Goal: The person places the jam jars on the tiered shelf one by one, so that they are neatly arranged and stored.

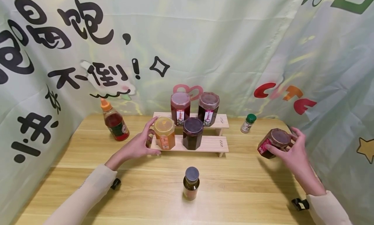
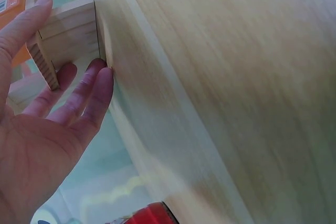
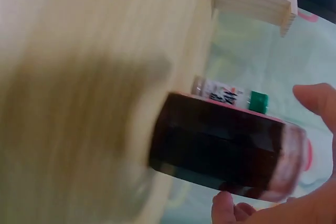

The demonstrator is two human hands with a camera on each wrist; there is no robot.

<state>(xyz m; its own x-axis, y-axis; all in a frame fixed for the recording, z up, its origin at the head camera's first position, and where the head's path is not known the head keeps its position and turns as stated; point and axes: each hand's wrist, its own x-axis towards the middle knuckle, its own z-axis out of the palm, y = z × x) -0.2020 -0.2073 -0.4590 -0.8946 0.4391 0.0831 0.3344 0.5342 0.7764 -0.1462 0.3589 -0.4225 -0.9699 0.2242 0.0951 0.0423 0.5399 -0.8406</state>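
In the head view my right hand (image 1: 298, 153) grips a dark jar (image 1: 274, 143) with a pink label, tilted above the right side of the table. The right wrist view shows the jar (image 3: 226, 148) lying across between thumb and fingers. My left hand (image 1: 140, 140) is at the left end of a two-step wooden stand (image 1: 211, 143), beside a jar of amber contents (image 1: 165, 134). In the left wrist view the thumb and fingers (image 2: 86, 95) hold the stand's end (image 2: 73, 30). A dark jar (image 1: 193, 134) shares the lower step.
Red (image 1: 180, 108) and dark (image 1: 208, 108) labelled jars stand on the upper step. A sauce bottle (image 1: 115, 122) stands at left, a green-capped shaker (image 1: 248, 123) at right. A small dark bottle (image 1: 191, 184) is in front. Printed cloth (image 1: 222, 56) hangs behind the table (image 1: 152, 186).
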